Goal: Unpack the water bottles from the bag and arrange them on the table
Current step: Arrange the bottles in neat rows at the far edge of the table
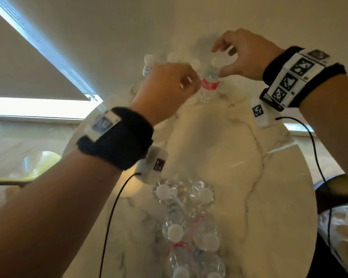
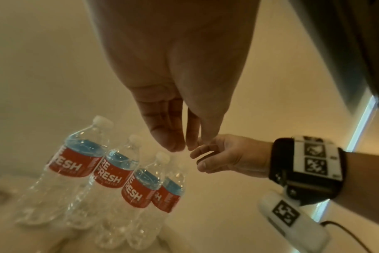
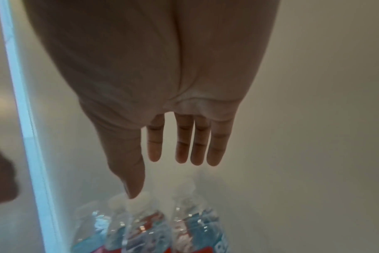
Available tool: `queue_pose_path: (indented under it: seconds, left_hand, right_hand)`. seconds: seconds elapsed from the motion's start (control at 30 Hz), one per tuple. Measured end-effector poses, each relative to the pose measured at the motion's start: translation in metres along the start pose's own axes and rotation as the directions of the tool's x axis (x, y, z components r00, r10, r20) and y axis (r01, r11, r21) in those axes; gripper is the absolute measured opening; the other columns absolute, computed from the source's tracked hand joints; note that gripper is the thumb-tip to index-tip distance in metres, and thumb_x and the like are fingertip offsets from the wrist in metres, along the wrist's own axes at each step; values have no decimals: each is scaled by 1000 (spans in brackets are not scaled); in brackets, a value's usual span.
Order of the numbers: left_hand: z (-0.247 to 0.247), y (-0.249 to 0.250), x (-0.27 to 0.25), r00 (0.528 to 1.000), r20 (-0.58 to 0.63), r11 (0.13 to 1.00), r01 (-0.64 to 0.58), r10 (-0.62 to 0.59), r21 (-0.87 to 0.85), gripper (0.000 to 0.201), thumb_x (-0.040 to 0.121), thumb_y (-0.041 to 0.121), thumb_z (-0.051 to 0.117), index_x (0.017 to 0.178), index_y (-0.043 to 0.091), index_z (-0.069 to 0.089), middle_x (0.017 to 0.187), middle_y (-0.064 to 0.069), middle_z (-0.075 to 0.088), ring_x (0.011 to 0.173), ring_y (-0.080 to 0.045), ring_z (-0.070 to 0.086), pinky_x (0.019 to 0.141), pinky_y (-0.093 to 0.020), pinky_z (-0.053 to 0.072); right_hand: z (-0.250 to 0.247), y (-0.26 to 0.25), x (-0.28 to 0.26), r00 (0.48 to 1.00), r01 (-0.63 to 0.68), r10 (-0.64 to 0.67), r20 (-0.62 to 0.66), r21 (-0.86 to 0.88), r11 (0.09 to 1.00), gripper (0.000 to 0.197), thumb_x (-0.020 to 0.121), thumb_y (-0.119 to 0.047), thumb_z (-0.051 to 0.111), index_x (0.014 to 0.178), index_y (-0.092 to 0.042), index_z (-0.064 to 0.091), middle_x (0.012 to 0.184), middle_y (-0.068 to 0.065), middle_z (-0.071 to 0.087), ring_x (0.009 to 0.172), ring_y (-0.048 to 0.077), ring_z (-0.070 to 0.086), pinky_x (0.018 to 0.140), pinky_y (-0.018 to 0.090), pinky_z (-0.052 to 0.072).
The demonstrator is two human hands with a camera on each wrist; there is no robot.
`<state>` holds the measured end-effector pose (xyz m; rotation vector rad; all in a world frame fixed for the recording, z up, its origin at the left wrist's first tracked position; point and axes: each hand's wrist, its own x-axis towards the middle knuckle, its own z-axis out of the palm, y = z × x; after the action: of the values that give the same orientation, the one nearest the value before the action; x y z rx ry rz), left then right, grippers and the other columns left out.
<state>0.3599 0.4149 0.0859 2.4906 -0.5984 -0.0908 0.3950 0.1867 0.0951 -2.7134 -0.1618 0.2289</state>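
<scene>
Several clear water bottles with red and blue labels stand in a row [image 2: 117, 171] at the far side of the marble table [image 1: 219, 157]. My left hand [image 1: 191, 85] hovers beside that row with fingers nearly straight [image 2: 182, 147] and holds nothing. My right hand [image 1: 222, 61] is spread just above the white cap of the right-most bottle [image 1: 210, 84]; it grips nothing, and its thumb tip is at the caps [image 3: 158, 178]. A second cluster of bottles [image 1: 189, 227] stands near the front edge.
A crinkled clear plastic bag [image 1: 342, 237] lies past the table's right edge. A wall rises right behind the far row. A window blind [image 1: 28, 63] hangs at the left. Bare marble lies between the two bottle groups.
</scene>
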Motion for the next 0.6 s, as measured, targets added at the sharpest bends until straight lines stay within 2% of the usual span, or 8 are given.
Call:
queue_pose_path:
  seconds: [0.07, 0.1, 0.2, 0.33, 0.4, 0.47, 0.6]
  left_hand:
    - [-11, 10, -41, 997, 71, 999, -13, 16, -40, 21, 96, 43, 58, 103, 28, 72, 86, 17, 65, 71, 6, 57, 70, -7, 40]
    - [-16, 14, -62, 994, 109, 998, -8, 14, -57, 21, 95, 43, 59, 103, 30, 72, 85, 18, 65, 73, 7, 58, 69, -7, 39]
    - [-27, 18, -119, 968, 250, 997, 13, 7, -78, 24, 91, 52, 60, 102, 36, 73, 88, 17, 66, 79, 2, 61, 72, -16, 48]
    - [-26, 4, -169, 910, 412, 998, 58, -49, -10, 42, 77, 63, 69, 114, 43, 68, 103, 17, 60, 91, -1, 59, 81, -25, 55]
    - [-18, -4, -181, 874, 479, 997, 79, -80, 21, 48, 76, 55, 76, 121, 42, 65, 110, 14, 56, 95, -4, 57, 84, -24, 53]
    - [-8, -8, -187, 861, 502, 997, 73, -82, 37, 45, 78, 42, 80, 121, 38, 65, 111, 11, 53, 94, -6, 58, 82, -22, 50]
    - [1, -15, -187, 897, 440, 999, 49, -46, 3, 35, 84, 29, 76, 117, 29, 67, 106, 7, 52, 86, -10, 60, 80, -26, 51]
  right_hand:
    - [0, -13, -30, 1000, 14, -14, -2, 56, 998, 48, 75, -35, 80, 118, -25, 61, 117, 1, 59, 99, 20, 59, 80, 31, 44]
    - [3, -21, -48, 999, 24, -27, 20, 108, 994, 43, 75, -33, 80, 114, -23, 63, 113, 1, 63, 96, 19, 61, 81, 32, 48]
    - [19, -46, -111, 983, 32, -73, 168, 233, 972, 32, 77, -30, 80, 106, -22, 67, 99, -4, 68, 88, 14, 65, 85, 36, 53]
    - [49, -71, -179, 920, 56, -128, 369, 201, 978, 36, 77, -49, 75, 108, -35, 65, 97, -16, 61, 86, 2, 59, 80, 30, 53]
    - [64, -76, -197, 894, 95, -147, 423, 141, 985, 42, 76, -54, 74, 113, -39, 60, 99, -17, 55, 86, 1, 56, 79, 26, 51]
    - [76, -79, -206, 876, 133, -157, 455, 86, 987, 43, 77, -51, 73, 116, -40, 58, 101, -14, 51, 85, 3, 54, 77, 24, 49]
    - [85, -83, -203, 884, 217, -191, 426, -13, 976, 33, 83, -43, 68, 113, -33, 60, 96, -10, 46, 79, 8, 50, 71, 23, 42]
